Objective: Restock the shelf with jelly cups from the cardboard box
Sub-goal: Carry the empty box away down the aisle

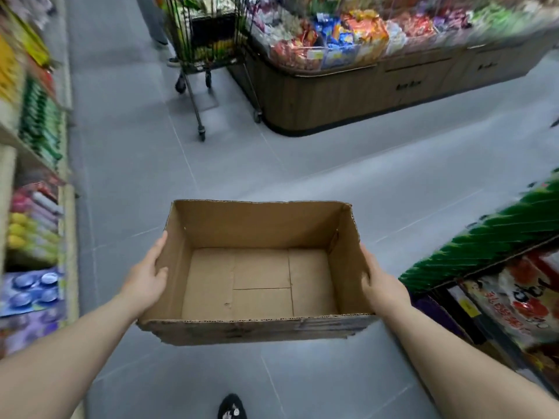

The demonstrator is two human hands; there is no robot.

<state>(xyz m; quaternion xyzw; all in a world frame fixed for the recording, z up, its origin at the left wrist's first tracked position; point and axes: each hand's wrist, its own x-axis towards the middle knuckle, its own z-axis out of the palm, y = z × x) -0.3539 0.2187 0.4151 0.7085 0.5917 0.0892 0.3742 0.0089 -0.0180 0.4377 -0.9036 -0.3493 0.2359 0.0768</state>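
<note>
An open-topped cardboard box [257,328] hangs above the grey floor in front of me, and its inside is bare. My left hand [145,279] holds the left wall, fingers along the outside and thumb over the rim. My right hand [382,287] holds the right wall the same way. The shelf [68,237] on my left carries blurred colourful packs, among them blue packs of round cups [30,290].
A wire trolley [208,55] stands ahead in the aisle, with a person's leg behind it. A wooden display island [363,95] piled with snack bags fills the upper right. Green and red stacked goods [499,267] line my right. My shoe [231,408] shows below.
</note>
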